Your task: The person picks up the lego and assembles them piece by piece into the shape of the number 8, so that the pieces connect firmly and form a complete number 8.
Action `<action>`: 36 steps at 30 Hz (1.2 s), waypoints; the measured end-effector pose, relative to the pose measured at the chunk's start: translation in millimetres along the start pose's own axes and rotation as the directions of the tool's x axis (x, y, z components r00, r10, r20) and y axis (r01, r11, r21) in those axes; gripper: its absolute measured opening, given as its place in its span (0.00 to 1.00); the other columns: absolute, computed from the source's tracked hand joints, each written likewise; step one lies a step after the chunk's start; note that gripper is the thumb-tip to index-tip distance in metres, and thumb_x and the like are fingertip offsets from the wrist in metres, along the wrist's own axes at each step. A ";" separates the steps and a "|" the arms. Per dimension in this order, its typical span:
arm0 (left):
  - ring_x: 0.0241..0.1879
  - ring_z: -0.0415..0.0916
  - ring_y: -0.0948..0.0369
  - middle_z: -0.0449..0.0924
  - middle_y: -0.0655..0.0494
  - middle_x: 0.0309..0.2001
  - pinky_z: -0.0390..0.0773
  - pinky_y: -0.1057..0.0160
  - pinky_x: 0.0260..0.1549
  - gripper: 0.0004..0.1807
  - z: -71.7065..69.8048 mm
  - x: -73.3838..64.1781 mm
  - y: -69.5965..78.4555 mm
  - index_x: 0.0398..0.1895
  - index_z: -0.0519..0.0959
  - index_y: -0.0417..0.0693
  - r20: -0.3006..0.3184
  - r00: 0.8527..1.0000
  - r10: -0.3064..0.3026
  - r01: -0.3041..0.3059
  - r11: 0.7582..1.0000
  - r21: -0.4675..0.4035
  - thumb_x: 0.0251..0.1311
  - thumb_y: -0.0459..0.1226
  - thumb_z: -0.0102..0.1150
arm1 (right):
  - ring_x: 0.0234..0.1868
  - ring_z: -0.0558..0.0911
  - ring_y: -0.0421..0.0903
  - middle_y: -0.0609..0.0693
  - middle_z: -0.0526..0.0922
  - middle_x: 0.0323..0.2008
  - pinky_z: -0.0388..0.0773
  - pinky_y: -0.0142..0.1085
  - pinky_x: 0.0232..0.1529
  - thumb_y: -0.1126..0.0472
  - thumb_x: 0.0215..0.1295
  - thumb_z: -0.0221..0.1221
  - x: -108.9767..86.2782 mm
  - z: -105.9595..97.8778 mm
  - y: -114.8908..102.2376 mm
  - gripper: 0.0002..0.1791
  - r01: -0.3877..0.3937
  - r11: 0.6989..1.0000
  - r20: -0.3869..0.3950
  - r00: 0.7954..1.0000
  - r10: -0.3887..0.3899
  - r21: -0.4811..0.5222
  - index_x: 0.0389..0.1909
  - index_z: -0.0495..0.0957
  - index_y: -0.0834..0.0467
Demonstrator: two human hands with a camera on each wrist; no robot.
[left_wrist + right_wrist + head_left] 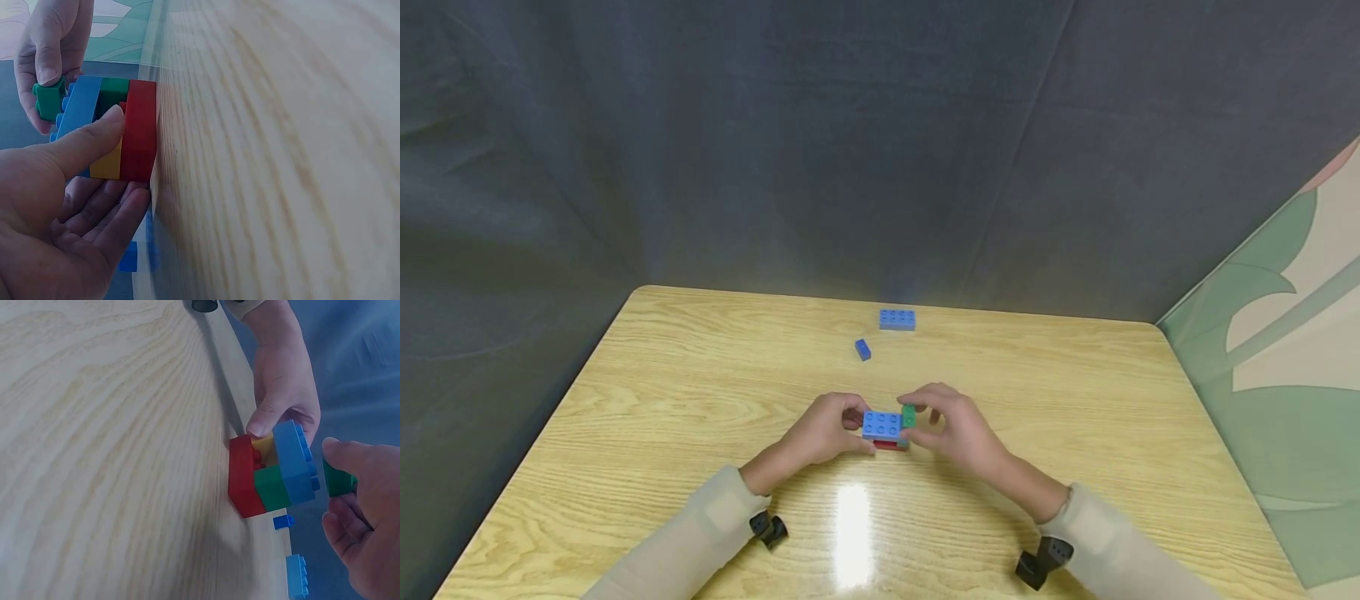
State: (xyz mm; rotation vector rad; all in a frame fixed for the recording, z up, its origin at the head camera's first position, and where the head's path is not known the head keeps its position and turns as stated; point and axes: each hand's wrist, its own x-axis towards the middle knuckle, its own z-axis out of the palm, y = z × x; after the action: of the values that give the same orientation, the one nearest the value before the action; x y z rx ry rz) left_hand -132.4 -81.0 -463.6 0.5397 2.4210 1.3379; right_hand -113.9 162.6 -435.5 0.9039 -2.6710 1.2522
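My left hand [831, 427] holds the left end of a small stack of toy building bricks between thumb and fingers. At the bottom of the stack a red brick [140, 131] rests on the table. Above it sit a yellow brick [106, 164] on the left and a green brick [272, 487] on the right, with a gap between them. A blue brick [882, 423] bridges both, studs up. My right hand [958, 425] pinches a smaller green brick [50, 102] just above the studs at the blue brick's right end.
Farther back on the wooden table [700, 358] lie a small blue brick [862, 350] and, near the far edge, a longer blue brick [897, 320]. A dark cloth [880, 167] hangs behind the table. Along the right side stands a patterned panel [1285, 442].
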 end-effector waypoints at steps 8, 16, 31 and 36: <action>0.42 0.82 0.60 0.83 0.57 0.40 0.84 0.64 0.46 0.18 -0.2 -0.1 0.1 0.40 0.83 0.42 0.007 1.000 0.004 -0.004 1.000 -0.001 0.49 0.35 0.81 | 0.40 0.80 0.50 0.47 0.84 0.44 0.81 0.32 0.36 0.64 0.57 0.74 -2.2 5.1 1.4 0.22 -0.023 1.000 0.019 1.000 0.023 -0.004 0.53 0.84 0.62; 0.41 0.82 0.61 0.83 0.57 0.39 0.84 0.64 0.46 0.17 -0.8 -0.3 0.6 0.40 0.83 0.43 0.000 1.000 0.012 -0.012 1.000 0.004 0.48 0.35 0.81 | 0.39 0.79 0.48 0.46 0.84 0.41 0.80 0.31 0.35 0.64 0.57 0.75 -2.8 6.3 1.6 0.21 -0.030 1.000 0.013 0.999 0.030 0.000 0.52 0.84 0.62; 0.41 0.81 0.61 0.83 0.57 0.39 0.84 0.65 0.44 0.18 -0.7 0.4 -0.2 0.40 0.83 0.43 -0.001 1.000 0.011 -0.011 1.000 0.015 0.48 0.35 0.81 | 0.35 0.79 0.46 0.45 0.84 0.36 0.81 0.32 0.33 0.67 0.52 0.77 -0.3 11.9 -2.0 0.20 -0.126 0.991 -0.010 0.992 0.126 0.034 0.47 0.87 0.62; 0.40 0.81 0.62 0.82 0.57 0.39 0.83 0.66 0.43 0.18 -0.1 0.8 -0.8 0.40 0.83 0.42 0.005 1.000 0.025 -0.025 1.000 0.014 0.48 0.35 0.81 | 0.33 0.78 0.44 0.45 0.83 0.35 0.79 0.31 0.32 0.67 0.52 0.77 -3.1 16.0 -3.3 0.20 -0.150 0.988 -0.040 0.988 0.151 0.028 0.47 0.87 0.60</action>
State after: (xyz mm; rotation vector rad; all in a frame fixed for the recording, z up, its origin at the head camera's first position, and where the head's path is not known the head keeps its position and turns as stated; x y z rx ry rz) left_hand -133.3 -81.1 -464.3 0.5779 2.4300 1.3287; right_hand -106.5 151.0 -444.9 0.6820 -2.7411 1.3201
